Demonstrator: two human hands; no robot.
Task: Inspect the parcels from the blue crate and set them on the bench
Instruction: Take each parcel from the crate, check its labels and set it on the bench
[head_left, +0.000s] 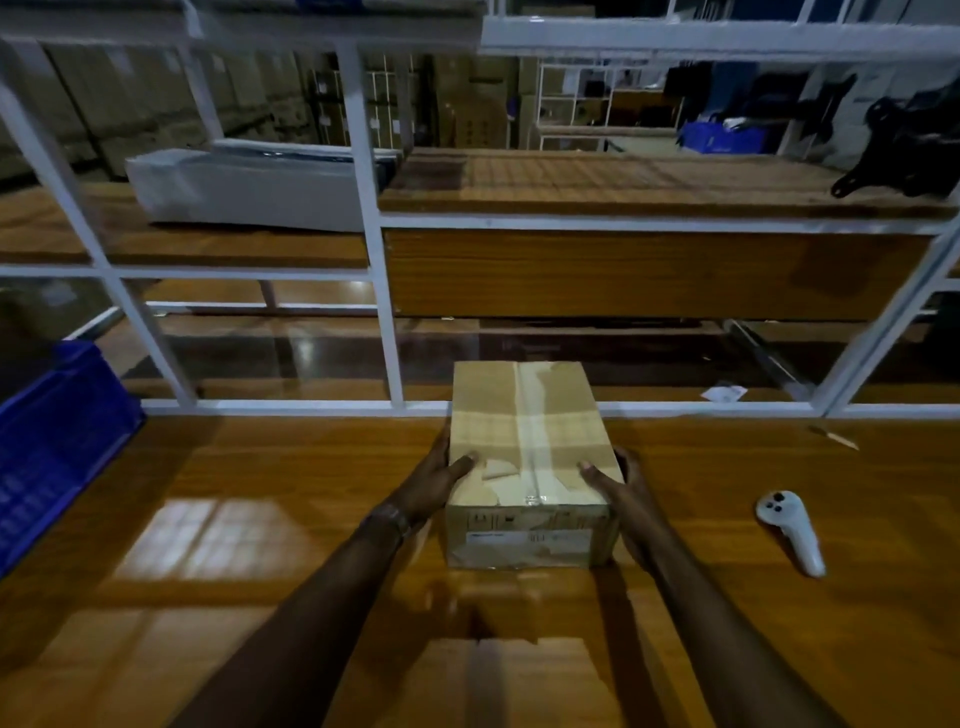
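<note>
A brown cardboard parcel (524, 447), sealed with clear tape along its top and carrying a label on its near face, sits on the glossy wooden bench (260, 493) in the middle. My left hand (441, 475) grips its left side with the thumb on top. My right hand (618, 486) grips its right side the same way. The blue crate (52, 447) stands at the bench's left edge, its inside hidden from here.
A white hand controller (792, 530) lies on the bench to the right of the parcel. A white metal frame (387, 312) with wooden shelves rises behind the bench. A long white wrapped item (249, 192) lies on the left shelf. A black bracket (904, 150) rests at far right.
</note>
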